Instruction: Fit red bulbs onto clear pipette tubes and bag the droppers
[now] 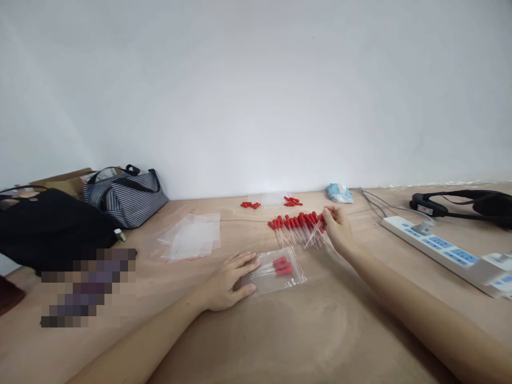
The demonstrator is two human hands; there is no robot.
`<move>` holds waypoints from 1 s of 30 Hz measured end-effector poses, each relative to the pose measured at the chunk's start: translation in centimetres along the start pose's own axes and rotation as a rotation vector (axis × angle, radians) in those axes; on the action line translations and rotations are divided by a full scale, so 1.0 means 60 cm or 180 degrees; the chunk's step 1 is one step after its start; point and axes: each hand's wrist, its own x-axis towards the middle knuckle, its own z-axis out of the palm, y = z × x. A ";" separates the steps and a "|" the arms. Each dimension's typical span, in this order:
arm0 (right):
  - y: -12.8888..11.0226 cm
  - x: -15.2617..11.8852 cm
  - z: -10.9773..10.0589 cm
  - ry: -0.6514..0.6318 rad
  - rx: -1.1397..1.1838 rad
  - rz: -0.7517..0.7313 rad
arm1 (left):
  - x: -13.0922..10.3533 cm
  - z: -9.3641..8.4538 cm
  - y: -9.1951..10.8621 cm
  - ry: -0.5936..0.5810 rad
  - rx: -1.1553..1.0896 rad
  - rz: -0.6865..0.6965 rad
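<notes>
Droppers [301, 220]: laid in a row right of table centre; red bulbs toward the wall, clear stems toward the near side, some stems crossed at the right end.
Dropper handling: judged very light; bulb likely soft and grippy, stem likely stiff and slippery; glass or plastic cannot be told, so best treated as fragile.
Dropper hold: best taken by the bulb or its neck; neighbouring stems could be dragged along if pulled sideways.
Right hand [337, 226]: placed at the row's right end, thumb and fingertips brought to a bulb; whether it is gripped cannot be told.
Pouch [264, 287]: laid flat in front of the row, clear; a few droppers seen inside, bulbs pointed right.
Pouch handling: judged thin, limp, slick; easily slid or creased, best pinned flat or pinched at an edge.
Left hand [226, 285]: rested on the pouch's left end, fingers spread, nothing grasped.
Spare pouches [194, 237]: piled flat, left of the pouch and farther back.
Loose bulbs [250, 205]: set in two groups near the wall, clear tubes [272, 200] between.
Right side: blue-white packet [339, 193], power strip [436, 246], headset [430, 205].
Left side: striped bag [136, 197], black bag [52, 224], vial [120, 234]; one item pixelated, unidentifiable.
</notes>
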 end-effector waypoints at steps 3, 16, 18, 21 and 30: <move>-0.002 -0.049 -0.009 -0.0005 0.0200 0.0244 | 0.000 0.001 -0.001 0.0000 0.0009 0.0024; -0.008 -0.115 0.022 -0.0531 0.1060 0.1296 | 0.000 0.001 -0.001 -0.0031 0.0035 -0.0011; -0.016 -0.123 0.026 -0.0817 0.0865 0.1410 | 0.000 0.000 0.002 -0.0001 -0.0005 -0.0031; -0.026 -0.129 0.030 -0.1296 0.0462 0.1390 | -0.001 -0.002 0.005 0.0027 -0.0056 -0.0030; -0.011 -0.130 0.053 -0.1727 0.0177 0.1263 | -0.001 0.000 0.004 0.0094 -0.0064 -0.0013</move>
